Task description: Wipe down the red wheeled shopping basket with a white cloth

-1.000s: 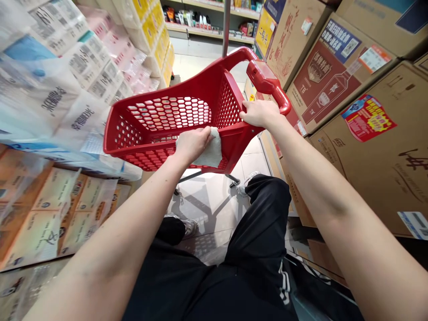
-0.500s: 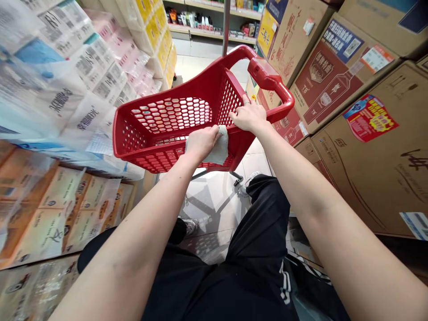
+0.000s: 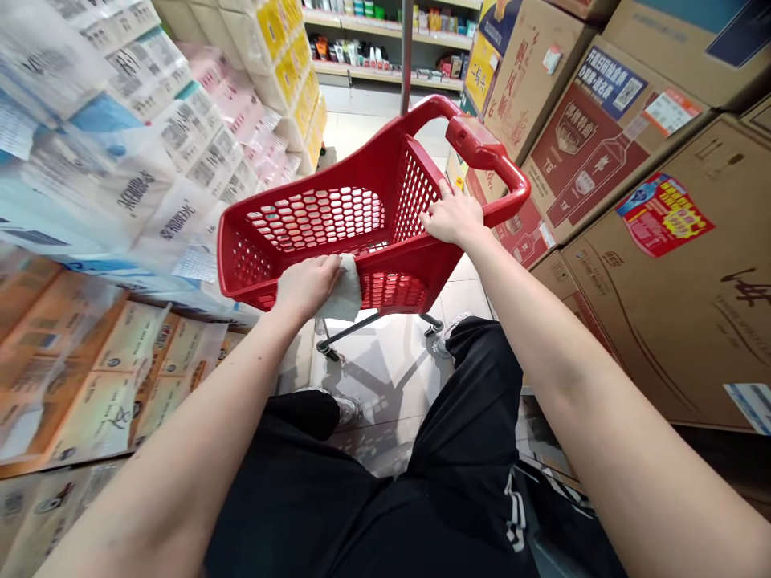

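A red plastic shopping cart basket (image 3: 385,201) with hexagonal perforated walls stands ahead of me on small wheels. My left hand (image 3: 307,287) presses a folded white cloth (image 3: 344,291) against the basket's near rim. My right hand (image 3: 451,217) grips the top of the basket's right wall, just short of the red handle (image 3: 482,144). Nothing lies in the visible part of the basket; the cloth and my left hand cover part of the near wall.
Plastic-wrapped tissue packs (image 3: 150,160) are stacked high on my left, and large cardboard cartons (image 3: 656,265) on my right. Between them runs a narrow tiled aisle (image 3: 385,377). A metal pole (image 3: 407,48) rises behind the basket, in front of store shelves (image 3: 385,48).
My left hand and the cloth have slid left along the near rim. The basket has shifted slightly towards me and to the right, and my right hand stays on the wall.
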`<move>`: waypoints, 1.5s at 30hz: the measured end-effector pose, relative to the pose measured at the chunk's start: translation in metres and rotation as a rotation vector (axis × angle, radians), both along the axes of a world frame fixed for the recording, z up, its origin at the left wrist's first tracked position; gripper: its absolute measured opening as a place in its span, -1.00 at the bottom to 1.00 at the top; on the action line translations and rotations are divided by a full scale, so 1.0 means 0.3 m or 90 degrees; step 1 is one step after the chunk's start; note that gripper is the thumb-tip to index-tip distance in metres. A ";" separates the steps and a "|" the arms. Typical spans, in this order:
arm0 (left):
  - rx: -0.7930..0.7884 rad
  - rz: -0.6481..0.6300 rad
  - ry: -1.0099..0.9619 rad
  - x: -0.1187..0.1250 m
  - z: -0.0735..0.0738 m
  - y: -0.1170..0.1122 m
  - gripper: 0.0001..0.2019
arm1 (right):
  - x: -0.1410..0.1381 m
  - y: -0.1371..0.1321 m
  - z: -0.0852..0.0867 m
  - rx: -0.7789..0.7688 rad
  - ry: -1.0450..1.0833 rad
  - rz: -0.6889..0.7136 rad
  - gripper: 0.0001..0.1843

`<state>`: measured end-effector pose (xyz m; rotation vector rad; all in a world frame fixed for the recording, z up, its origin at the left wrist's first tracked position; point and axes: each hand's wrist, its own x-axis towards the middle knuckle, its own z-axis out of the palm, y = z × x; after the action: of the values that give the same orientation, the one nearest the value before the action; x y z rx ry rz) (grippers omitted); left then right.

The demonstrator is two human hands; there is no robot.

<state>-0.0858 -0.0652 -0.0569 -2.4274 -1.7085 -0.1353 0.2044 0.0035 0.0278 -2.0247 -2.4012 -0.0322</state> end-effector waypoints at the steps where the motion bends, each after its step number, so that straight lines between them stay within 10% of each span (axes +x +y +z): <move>1: 0.001 0.000 0.007 -0.004 -0.002 0.000 -0.63 | 0.001 0.001 -0.003 0.000 -0.001 0.002 -0.24; 21: -0.165 -0.138 0.092 0.182 0.081 0.145 -0.43 | 0.075 0.032 -0.001 -0.045 -0.064 -0.009 -0.34; 29: -0.021 -0.106 -0.017 0.236 0.028 0.054 -0.56 | 0.093 0.027 0.008 -0.029 -0.057 0.002 -0.37; 45: 0.029 -0.093 0.005 -0.136 -0.075 -0.064 -0.57 | 0.100 0.009 0.007 -0.009 -0.037 0.014 -0.35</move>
<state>-0.1267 -0.0844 -0.0796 -2.5151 -1.5067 -0.1809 0.2345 0.0062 0.0298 -2.0309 -2.4640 -0.0758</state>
